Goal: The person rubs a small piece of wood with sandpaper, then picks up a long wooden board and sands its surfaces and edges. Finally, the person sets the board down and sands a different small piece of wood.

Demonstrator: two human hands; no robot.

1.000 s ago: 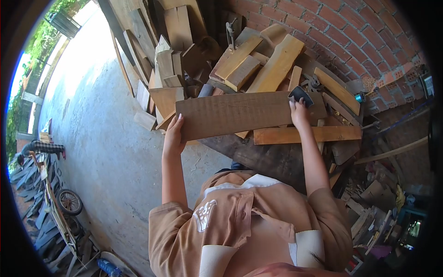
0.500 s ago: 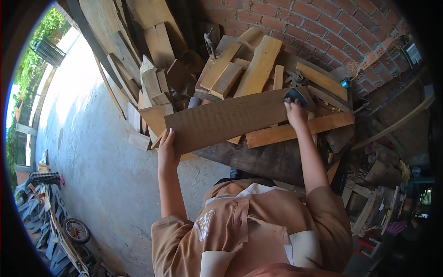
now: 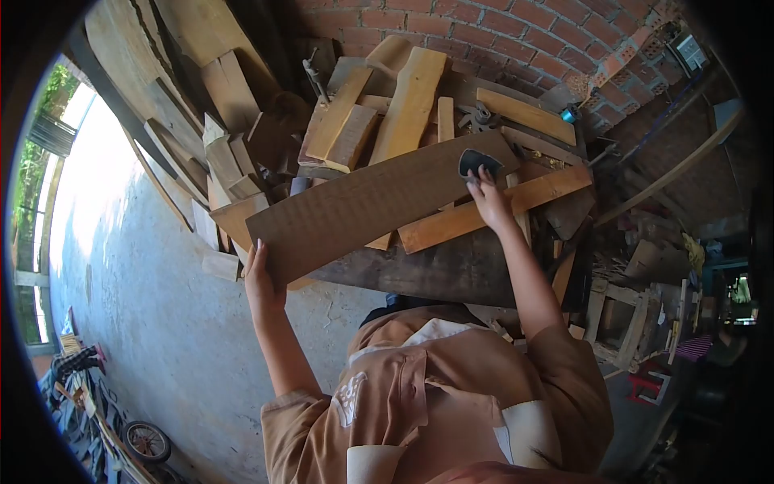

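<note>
A long brown board (image 3: 363, 202) lies slanted over other wood pieces, its left end nearer to me. My left hand (image 3: 263, 281) is closed on that left end, with the thumb on the upper face. Near the board's right end, my right hand (image 3: 490, 200) is closed on the lower edge of a dark sheet (image 3: 474, 163), which looks like sandpaper and rests on the board's face. Just below the board's right part is an orange-brown plank (image 3: 500, 211).
Planks (image 3: 411, 101) and a metal clamp (image 3: 314, 77) stand on the cluttered workbench (image 3: 403, 278). Upright boards (image 3: 230, 85) lean at the left. Behind is a brick wall (image 3: 516, 40). A small wheel (image 3: 147, 441) lies on the concrete floor (image 3: 161, 306).
The view has shifted, so the bench appears further left. The dark sheet under my right hand now lies more fully on the board, slightly in from its right end. My left hand keeps its hold.
</note>
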